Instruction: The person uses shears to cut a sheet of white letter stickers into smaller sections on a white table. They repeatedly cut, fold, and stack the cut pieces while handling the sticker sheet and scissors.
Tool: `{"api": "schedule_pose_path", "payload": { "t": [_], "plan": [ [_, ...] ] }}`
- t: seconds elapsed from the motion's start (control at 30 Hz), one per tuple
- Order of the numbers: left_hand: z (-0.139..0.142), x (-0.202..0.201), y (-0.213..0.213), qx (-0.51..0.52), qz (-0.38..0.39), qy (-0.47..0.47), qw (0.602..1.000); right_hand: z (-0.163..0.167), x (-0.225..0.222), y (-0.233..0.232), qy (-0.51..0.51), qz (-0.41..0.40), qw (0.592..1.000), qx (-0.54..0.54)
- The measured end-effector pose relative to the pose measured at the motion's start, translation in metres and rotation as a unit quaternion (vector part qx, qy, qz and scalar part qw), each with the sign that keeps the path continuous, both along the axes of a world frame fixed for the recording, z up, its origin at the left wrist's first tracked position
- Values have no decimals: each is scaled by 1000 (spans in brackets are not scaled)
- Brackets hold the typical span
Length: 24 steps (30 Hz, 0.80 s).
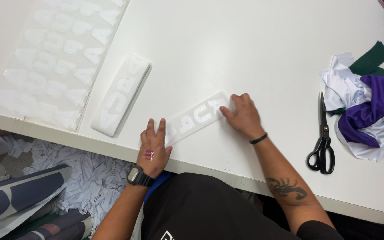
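A clear strip with white cut-out letters (196, 118) lies slanted on the white table (227, 49). My left hand (153, 149), with a black watch on the wrist, presses flat on the strip's near left end, fingers spread. My right hand (244, 115), with a black band on the wrist, rests on the strip's far right end, fingertips curled onto its edge. Neither hand lifts the strip off the table.
A stack of similar letter strips (121, 94) lies left of my hands, and a large sheet of white letters (54, 58) beyond it. Black scissors (322, 138) and a pile of white, purple and green fabric (365, 109) sit at right. Paper scraps and rolls lie below the table edge at left.
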<state>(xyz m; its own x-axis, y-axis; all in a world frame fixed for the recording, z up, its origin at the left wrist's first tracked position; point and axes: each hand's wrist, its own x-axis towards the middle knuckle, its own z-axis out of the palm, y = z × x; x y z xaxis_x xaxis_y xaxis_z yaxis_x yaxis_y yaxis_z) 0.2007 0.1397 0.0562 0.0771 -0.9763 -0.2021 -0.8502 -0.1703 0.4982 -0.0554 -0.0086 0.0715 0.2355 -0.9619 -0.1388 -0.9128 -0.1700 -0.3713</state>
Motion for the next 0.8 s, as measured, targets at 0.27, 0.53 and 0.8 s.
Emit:
{"api": "schedule_pose_path", "payload": {
  "t": [0.27, 0.53, 0.8],
  "plan": [
    [0, 2, -7, -81, -48, -33, 995, 14, 23, 9, 13, -20, 995, -101],
    [4, 0, -8, -38, -60, -50, 996, 47, 35, -3, -6, -156, 987, 25],
    [-6, 8, 3, -21, -59, -55, 997, 69, 49, -5, -58, -226, 964, 124]
  ]
}}
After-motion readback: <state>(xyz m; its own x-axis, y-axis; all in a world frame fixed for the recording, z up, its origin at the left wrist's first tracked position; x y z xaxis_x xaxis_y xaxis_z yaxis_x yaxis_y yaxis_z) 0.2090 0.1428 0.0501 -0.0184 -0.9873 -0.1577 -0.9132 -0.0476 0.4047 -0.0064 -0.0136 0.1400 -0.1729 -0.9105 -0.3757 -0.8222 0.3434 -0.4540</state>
